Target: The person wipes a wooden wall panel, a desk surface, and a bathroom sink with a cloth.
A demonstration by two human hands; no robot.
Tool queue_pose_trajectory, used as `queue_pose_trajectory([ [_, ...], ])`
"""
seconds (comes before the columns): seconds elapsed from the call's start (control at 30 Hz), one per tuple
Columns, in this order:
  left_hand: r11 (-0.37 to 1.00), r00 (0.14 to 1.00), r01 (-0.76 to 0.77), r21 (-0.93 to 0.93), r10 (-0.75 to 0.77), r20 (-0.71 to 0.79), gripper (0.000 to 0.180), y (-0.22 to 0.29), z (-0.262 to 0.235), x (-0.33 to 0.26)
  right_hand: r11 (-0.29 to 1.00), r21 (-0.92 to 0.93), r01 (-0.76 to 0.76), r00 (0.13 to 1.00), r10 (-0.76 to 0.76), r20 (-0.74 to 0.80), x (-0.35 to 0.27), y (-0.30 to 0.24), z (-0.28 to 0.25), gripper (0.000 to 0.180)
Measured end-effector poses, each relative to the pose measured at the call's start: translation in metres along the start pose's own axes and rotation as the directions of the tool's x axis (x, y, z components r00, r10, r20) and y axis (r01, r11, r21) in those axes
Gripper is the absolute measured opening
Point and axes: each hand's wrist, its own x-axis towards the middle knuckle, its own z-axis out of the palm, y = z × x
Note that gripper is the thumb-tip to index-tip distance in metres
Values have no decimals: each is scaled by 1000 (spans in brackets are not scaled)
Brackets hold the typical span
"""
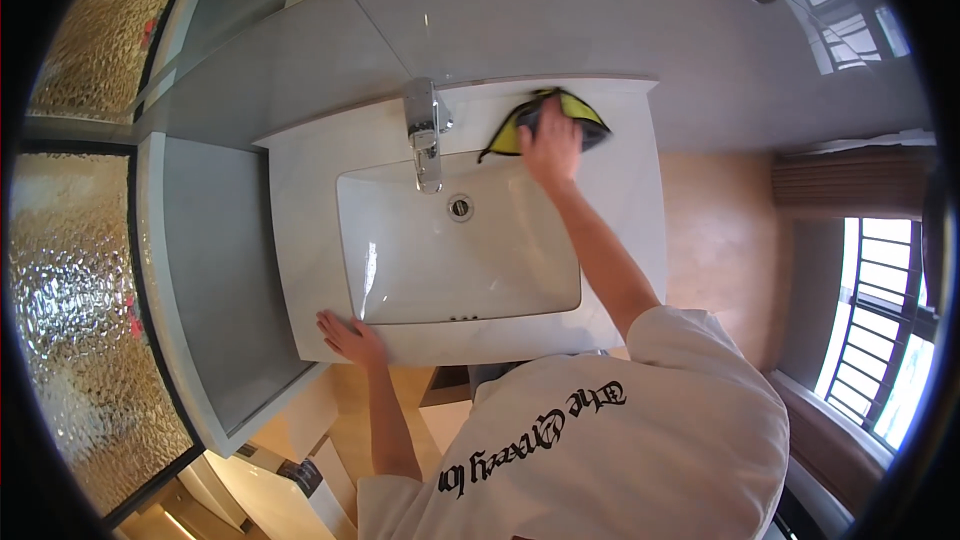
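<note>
A yellow-green and dark grey cleaning cloth [590, 122] with a black edge lies bunched on the white washbasin counter [625, 210], behind the basin's right back corner. My right hand [553, 147] presses down on it, fingers over its grey part; the fingertips are slightly blurred. At the counter's front left corner, my left hand [355, 342] rests flat with its fingers spread and nothing in it. Between the hands is the white rectangular basin [500, 260]. A chrome faucet [424, 135] stands at its back edge, above the round drain [460, 207].
Behind the counter, a grey wall panel [560, 20] rises, with a curved ledge or rail across the top. A grey partition [215, 270] and textured glass [75, 310] stand on the left. To the right are a brown curtain [845, 188] and a barred window [875, 310].
</note>
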Motion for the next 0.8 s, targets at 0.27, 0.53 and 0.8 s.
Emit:
queue_pose_trajectory([
  [0.27,997,995,78,21,-79,57,60,14,-3,4,901,-155,-406,901,365,-235,37,79,-1,78],
  [0.53,999,997,47,-11,-46,64,63,13,-8,5,978,120,172,985,-168,-42,-14,-52,20,58],
  [0.8,996,995,77,-47,-74,69,63,19,-15,8,828,557,72,987,22,-159,-62,-167,32,55],
])
